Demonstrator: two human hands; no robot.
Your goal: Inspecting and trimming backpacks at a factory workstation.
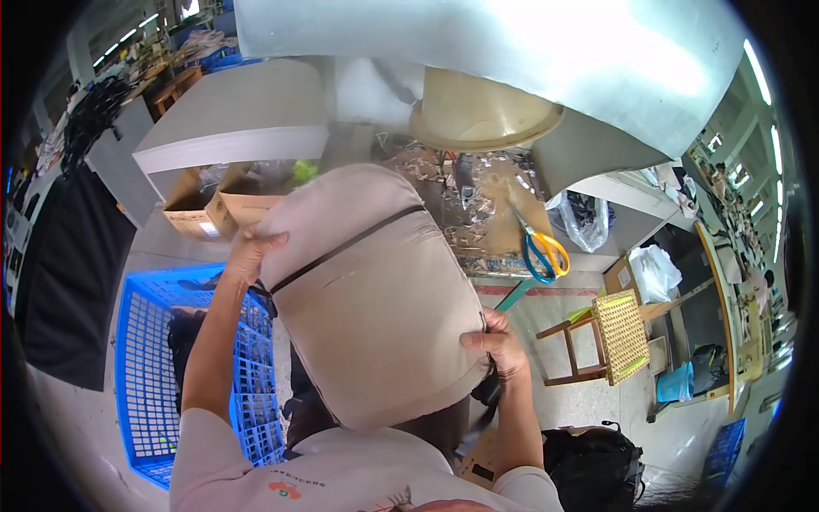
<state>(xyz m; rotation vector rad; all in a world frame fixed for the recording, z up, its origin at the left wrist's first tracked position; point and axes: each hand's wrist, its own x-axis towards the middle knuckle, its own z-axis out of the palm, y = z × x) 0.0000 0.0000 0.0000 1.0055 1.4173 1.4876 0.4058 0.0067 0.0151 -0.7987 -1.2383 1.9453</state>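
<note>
A beige fabric bag (384, 299), rounded at the corners and padded-looking, is held up in front of my body. One dark strip, perhaps a zipper, crosses its upper part at a slant, and a few creases mark the cloth. My left hand (250, 258) grips the bag's left edge near that strip, thumb on the front face. On the lower right edge, my right hand (499, 343) is closed with its thumb pressed on the front. Black straps hang by both hands. The bag's back and most of my fingers behind it are hidden.
Beyond the bag, a worktop (486, 205) carries scraps and scissors (546, 252) with blue and orange handles. A blue plastic crate (141, 358) stands at left, cardboard boxes (194, 209) behind it. At right are a woven stool (621, 337) and a black bag (593, 465). A metal hood (478, 34) overhangs.
</note>
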